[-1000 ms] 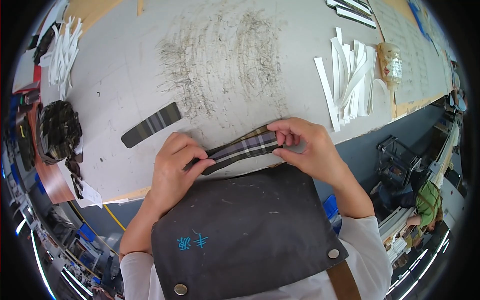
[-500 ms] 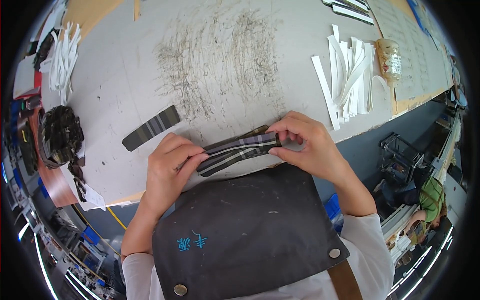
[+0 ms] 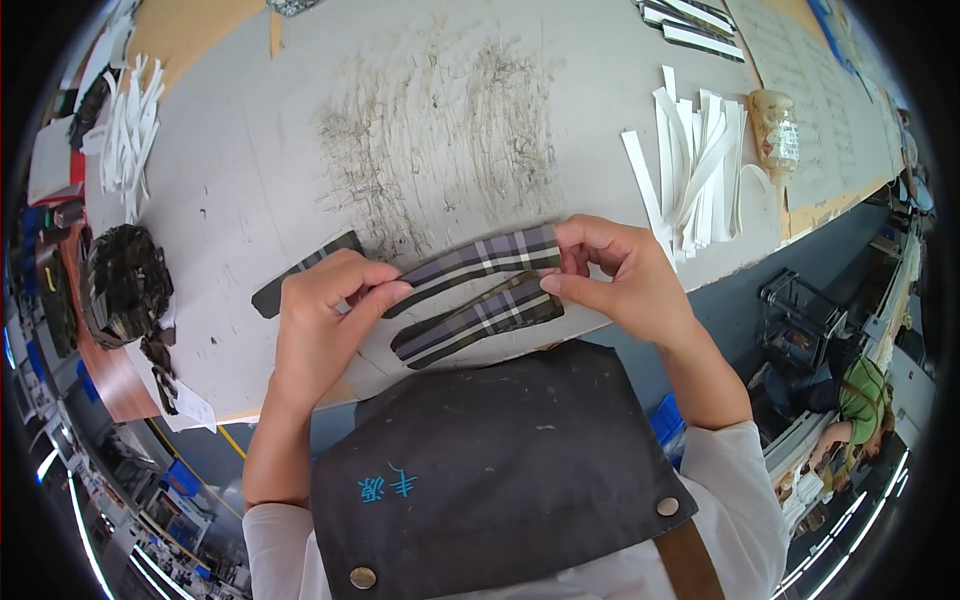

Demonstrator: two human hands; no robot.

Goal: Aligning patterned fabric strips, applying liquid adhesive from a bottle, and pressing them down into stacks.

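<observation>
Two plaid fabric strips (image 3: 478,292), grey-purple with dark stripes, lie side by side at the near edge of the scuffed grey tabletop (image 3: 250,150). The left hand (image 3: 322,310) pinches the upper strip's left end, its fingers closed on it; the right hand (image 3: 625,275) pinches both right ends. They look light, limp and creasable, best gripped at the ends

- A grey worktable (image 3: 250,160), its top scuffed with dark scratch marks (image 3: 450,140).
- Bare brown board at its far corners.
- Blue bins (image 3: 665,420) on the floor below.
- A metal wire rack (image 3: 795,320) at right.
</observation>
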